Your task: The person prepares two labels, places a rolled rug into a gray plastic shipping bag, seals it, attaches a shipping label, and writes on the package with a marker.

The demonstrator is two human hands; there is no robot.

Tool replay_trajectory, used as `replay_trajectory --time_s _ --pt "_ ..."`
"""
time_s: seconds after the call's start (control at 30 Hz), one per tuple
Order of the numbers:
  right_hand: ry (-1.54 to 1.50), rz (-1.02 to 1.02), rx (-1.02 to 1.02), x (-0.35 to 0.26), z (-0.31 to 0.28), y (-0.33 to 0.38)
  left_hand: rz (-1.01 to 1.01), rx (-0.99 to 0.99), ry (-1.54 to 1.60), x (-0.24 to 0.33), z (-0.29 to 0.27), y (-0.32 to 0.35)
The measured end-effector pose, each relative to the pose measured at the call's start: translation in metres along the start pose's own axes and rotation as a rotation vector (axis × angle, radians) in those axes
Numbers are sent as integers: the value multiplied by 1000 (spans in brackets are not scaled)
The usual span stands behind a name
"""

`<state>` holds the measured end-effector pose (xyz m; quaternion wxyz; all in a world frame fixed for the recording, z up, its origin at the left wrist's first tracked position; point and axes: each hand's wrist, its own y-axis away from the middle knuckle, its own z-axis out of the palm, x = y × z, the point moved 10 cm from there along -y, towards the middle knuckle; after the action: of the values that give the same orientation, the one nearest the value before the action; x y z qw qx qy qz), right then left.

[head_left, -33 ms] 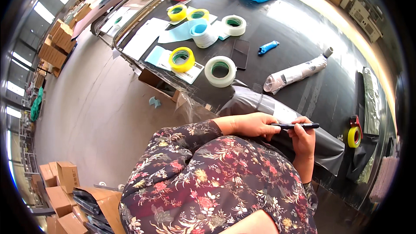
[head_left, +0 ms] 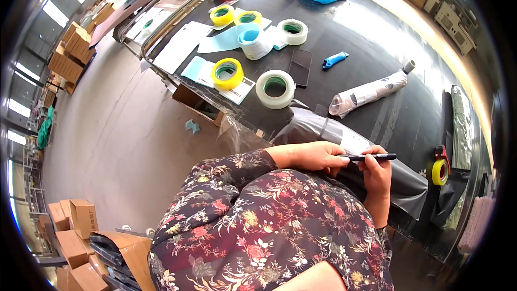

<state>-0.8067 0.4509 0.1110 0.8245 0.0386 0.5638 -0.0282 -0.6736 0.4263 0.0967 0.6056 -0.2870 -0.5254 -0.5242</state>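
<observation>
A black marker pen (head_left: 377, 157) lies level across both hands, in front of my body. My left hand (head_left: 321, 156) is closed, its thumb and fingers pinching the pen's left end. Nearer the other end, my right hand (head_left: 375, 172) grips the pen between thumb and fingers. Under both hands is a long package wrapped in dark grey plastic (head_left: 406, 186), resting along the near edge of the black table. A white label (head_left: 353, 143) shows on its top, partly covered by my hands.
Beyond the package are a clear tape roll (head_left: 262, 90), a yellow tape roll (head_left: 215, 75), a dark phone (head_left: 300, 68), a blue cutter (head_left: 335, 60) and a plastic-wrapped roll (head_left: 371, 95). A red tape dispenser (head_left: 441, 153) sits at the right. Cardboard boxes (head_left: 71, 248) stand on the floor, lower left.
</observation>
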Motion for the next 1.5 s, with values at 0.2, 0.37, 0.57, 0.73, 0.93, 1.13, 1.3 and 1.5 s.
replay_trajectory --time_s 0.2,0.37,0.57,0.73,0.93,1.13,1.3,1.5 --pt "-58 63 68 8 17 -17 36 185 -325 18 -22 10" --pt "-241 156 99 32 36 -27 316 525 -1129 57 -40 30" --pt "-382 391 174 64 57 -25 596 615 -1631 71 -37 53" --pt "-423 466 153 82 69 -32 649 632 -1672 75 -46 68" --pt "-340 358 -21 63 99 -39 649 991 -1326 97 -119 109" --pt "-146 196 100 37 42 -18 -41 1423 -1248 29 -263 157" --pt "-136 77 281 20 -18 16 -416 1485 -1281 -6 -297 171" --pt "39 -17 713 9 -101 77 -435 1369 -1388 -13 -304 148"
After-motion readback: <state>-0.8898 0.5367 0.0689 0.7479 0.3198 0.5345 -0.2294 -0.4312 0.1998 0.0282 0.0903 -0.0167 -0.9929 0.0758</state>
